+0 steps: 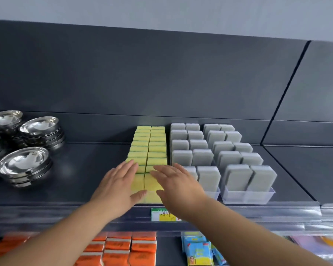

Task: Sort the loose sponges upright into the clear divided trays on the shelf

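Observation:
Two rows of yellow sponges (149,144) stand upright in a clear tray on the dark shelf, running from the back wall to the front edge. My left hand (117,186) lies flat against the left side of the front yellow sponges, thumb at the tray's front. My right hand (178,187) rests flat over their right side, fingers spread. Neither hand grips anything. To the right, grey sponges (200,156) stand upright in two clear divided trays (246,196); the right hand hides part of the nearer tray's front.
Stacks of shiny steel bowls (24,166) stand at the left of the shelf. A price label (163,215) sits on the shelf's front rail. Below are orange packs (121,246) and blue packets (197,250). A dark back panel rises behind the shelf.

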A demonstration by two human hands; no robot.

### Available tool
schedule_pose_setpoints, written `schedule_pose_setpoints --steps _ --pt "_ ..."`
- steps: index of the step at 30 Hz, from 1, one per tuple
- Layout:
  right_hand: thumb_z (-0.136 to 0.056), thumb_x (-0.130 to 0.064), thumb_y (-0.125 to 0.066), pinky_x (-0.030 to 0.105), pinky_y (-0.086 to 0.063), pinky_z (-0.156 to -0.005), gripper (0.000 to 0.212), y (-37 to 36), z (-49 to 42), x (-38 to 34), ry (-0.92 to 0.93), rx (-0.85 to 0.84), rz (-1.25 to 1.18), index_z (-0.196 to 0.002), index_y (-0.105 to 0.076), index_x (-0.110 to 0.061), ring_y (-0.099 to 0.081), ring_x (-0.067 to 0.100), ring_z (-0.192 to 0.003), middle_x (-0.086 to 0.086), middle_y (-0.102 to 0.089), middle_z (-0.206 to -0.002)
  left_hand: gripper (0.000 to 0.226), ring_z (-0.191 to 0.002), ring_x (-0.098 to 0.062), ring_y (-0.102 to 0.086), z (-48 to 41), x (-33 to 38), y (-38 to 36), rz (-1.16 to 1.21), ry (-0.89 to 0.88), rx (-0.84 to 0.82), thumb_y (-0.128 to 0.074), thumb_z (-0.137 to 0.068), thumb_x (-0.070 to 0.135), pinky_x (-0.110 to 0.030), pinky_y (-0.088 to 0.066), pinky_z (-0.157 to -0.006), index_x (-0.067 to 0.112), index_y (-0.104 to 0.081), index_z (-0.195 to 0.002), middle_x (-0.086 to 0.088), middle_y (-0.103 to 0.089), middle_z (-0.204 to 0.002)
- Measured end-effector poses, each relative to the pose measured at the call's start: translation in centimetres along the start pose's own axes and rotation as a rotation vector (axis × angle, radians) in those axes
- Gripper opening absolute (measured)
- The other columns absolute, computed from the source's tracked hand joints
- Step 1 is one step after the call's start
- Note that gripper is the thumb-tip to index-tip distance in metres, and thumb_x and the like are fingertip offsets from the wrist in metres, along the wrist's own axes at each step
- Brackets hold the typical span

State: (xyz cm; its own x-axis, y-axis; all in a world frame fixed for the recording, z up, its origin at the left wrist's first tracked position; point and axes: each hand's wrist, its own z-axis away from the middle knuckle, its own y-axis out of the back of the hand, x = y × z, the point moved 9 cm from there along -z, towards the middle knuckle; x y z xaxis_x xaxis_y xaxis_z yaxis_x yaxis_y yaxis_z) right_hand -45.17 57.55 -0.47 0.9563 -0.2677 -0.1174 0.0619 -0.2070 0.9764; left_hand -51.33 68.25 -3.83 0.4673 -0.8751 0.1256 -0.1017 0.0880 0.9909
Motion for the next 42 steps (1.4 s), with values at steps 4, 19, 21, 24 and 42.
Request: schedule_pose_setpoints --steps 4,19,21,24,42 --pt "-0.091 -0.021 -0.052 0.026 -0.041 -0.096 0.036 0.7 4.8 3.1 -0.121 0.134 -0.230 -0.126 -0.059 -0.024 -0.054 0.017 -0.118 -0.008 -0.057 -0.129 0.077 -0.147 -0.011 0.002 1.3 3.0 0.2 0.078 -0.040 0.148 -0.038 -0.090 0.060 -0.031 -0.003 -0.119 0.031 -0.001 -0.151 0.011 0.005 -0.159" --pt "-0.097 -0.023 -0.047 0.036 -0.044 -0.100 0.057 -2.5 4.2 1.5 -0.188 -0.106 -0.187 -0.149 -0.024 -0.026 -0.041 0.023 -0.132 -0.008 -0.016 -0.158 0.064 -0.143 -0.006 -0.017 0.8 2.8 0.2 0.351 -0.065 0.162 -0.056 -0.093 0.033 -0.024 -0.016 -0.115 0.030 -0.024 -0.148 0.015 -0.019 -0.155" --pt "-0.096 -0.024 -0.047 0.035 -0.048 -0.094 0.058 -2.3 3.9 1.5 -0.222 -0.076 -0.203 -0.148 -0.024 -0.027 -0.047 0.022 -0.126 -0.009 -0.018 -0.156 0.062 -0.141 -0.010 -0.024 1.6 1.4 1.3 0.343 -0.005 0.282 -0.061 -0.089 0.032 -0.028 -0.023 -0.115 0.026 -0.034 -0.144 0.011 -0.027 -0.152" --pt "-0.094 -0.026 -0.049 0.035 -0.049 -0.089 0.061 -1.8 3.2 1.3 -0.264 -0.026 -0.220 -0.148 -0.022 -0.027 -0.052 0.019 -0.118 -0.012 -0.017 -0.153 0.065 -0.139 -0.013 -0.027 1.7 -0.1 1.3 0.346 0.024 0.244 -0.064 -0.087 0.035 -0.030 -0.030 -0.112 0.025 -0.034 -0.144 0.010 -0.024 -0.152" --pt "-0.086 -0.040 -0.065 0.023 -0.047 -0.089 0.057 3.6 8.3 5.5 -0.687 0.363 -0.536 -0.138 -0.043 -0.031 -0.054 0.002 -0.107 -0.015 -0.055 -0.126 0.081 -0.135 -0.015 -0.035 3.0 -2.6 3.4 0.548 0.013 0.115 -0.071 -0.079 0.042 -0.033 -0.033 -0.109 0.031 -0.026 -0.146 0.009 -0.026 -0.153"
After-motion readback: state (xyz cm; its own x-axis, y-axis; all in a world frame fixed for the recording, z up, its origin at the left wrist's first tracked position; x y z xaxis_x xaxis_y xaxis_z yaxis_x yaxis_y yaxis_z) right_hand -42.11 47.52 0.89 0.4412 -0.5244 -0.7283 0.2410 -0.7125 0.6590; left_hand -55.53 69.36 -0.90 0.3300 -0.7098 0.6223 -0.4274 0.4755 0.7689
